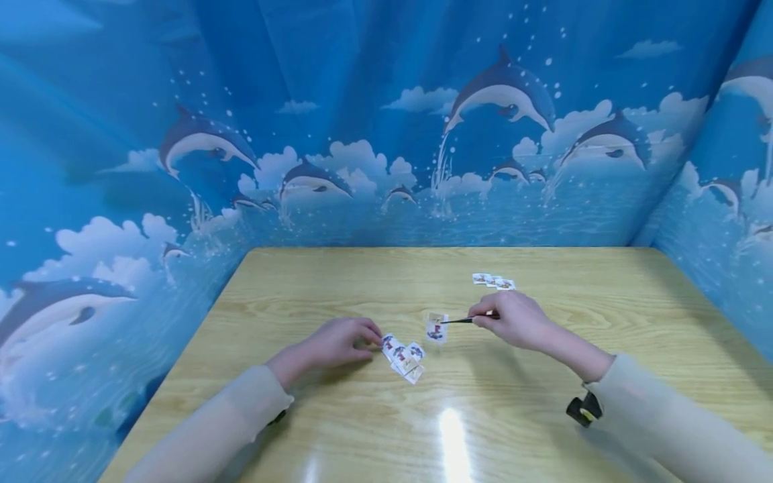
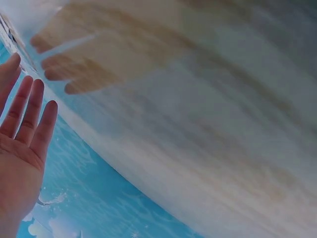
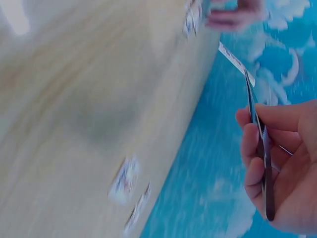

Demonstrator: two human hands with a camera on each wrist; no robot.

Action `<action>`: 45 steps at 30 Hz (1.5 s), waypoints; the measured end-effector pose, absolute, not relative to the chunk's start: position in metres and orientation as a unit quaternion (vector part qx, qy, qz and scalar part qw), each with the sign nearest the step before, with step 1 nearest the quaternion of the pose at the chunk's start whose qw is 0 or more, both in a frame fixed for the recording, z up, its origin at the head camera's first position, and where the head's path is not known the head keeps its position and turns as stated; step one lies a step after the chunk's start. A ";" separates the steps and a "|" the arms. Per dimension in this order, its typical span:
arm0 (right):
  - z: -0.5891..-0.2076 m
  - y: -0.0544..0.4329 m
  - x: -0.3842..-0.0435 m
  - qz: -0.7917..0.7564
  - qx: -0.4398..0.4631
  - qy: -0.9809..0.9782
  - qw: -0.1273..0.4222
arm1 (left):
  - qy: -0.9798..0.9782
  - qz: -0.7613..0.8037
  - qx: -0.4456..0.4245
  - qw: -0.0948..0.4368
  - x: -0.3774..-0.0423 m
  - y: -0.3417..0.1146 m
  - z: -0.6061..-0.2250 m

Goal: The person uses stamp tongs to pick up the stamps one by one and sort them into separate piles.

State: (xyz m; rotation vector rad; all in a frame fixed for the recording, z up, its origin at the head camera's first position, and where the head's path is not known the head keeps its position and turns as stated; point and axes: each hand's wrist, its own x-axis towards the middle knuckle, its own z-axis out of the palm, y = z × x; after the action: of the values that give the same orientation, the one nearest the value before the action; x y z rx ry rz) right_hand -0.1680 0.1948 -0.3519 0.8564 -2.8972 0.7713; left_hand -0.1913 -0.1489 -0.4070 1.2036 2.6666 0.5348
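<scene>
In the head view my right hand (image 1: 510, 318) grips dark tweezers (image 3: 262, 153), whose tips pinch a small printed card (image 1: 437, 329) held over the middle of the table. The right wrist view shows that same card edge-on at the tweezer tips. My left hand (image 1: 340, 342) lies to the left of a loose, overlapping pile of cards (image 1: 401, 357), its fingertips right at the pile's edge. In the left wrist view its fingers (image 2: 33, 111) are stretched out with nothing in the palm.
A short overlapping row of cards (image 1: 494, 281) lies farther back on the wooden table (image 1: 302, 282), beyond my right hand. A blue curtain with dolphins (image 1: 338, 121) hangs behind and along the sides. Light glares off the tabletop near the front.
</scene>
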 end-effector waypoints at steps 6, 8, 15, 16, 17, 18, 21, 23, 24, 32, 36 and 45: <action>-0.345 0.231 -0.178 0.238 0.263 -0.935 0.000 | 0.894 0.157 0.410 0.092 -0.192 -0.150 -0.410; -0.346 0.241 -0.181 0.232 0.257 -0.938 -0.009 | 0.893 0.150 0.413 0.092 -0.192 -0.150 -0.410; -0.353 0.268 -0.191 0.218 0.256 -0.940 -0.061 | 0.896 0.136 0.413 0.089 -0.194 -0.149 -0.412; -0.354 0.271 -0.192 0.217 0.258 -0.939 -0.066 | 0.897 0.138 0.411 0.091 -0.194 -0.148 -0.411; -0.355 0.273 -0.193 0.215 0.259 -0.939 -0.071 | 0.898 0.139 0.407 0.095 -0.194 -0.148 -0.411; -0.356 0.274 -0.194 0.213 0.261 -0.939 -0.074 | 0.899 0.139 0.404 0.097 -0.193 -0.148 -0.410; -0.360 0.277 -0.198 0.206 0.262 -0.940 -0.076 | 0.902 0.140 0.397 0.100 -0.193 -0.147 -0.409; -0.363 0.277 -0.201 0.202 0.259 -0.942 -0.074 | 0.902 0.139 0.396 0.100 -0.192 -0.147 -0.409; -0.365 0.277 -0.202 0.200 0.258 -0.943 -0.072 | 0.903 0.139 0.395 0.099 -0.192 -0.147 -0.409; -0.378 0.275 -0.210 0.174 0.255 -0.950 -0.051 | 0.902 0.137 0.398 0.095 -0.191 -0.147 -0.409; -0.379 0.273 -0.211 0.161 0.255 -0.952 -0.046 | 0.903 0.134 0.398 0.093 -0.191 -0.147 -0.410; -0.380 0.276 -0.211 0.141 0.244 -0.959 -0.043 | 0.904 0.143 0.390 0.099 -0.189 -0.146 -0.408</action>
State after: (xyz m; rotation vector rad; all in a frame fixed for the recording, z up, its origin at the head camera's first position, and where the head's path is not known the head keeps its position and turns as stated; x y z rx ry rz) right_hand -0.2111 0.2764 -0.3795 0.7873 -3.0967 0.4539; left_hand -0.1893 -0.1460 -0.4083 1.1537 2.6755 0.4218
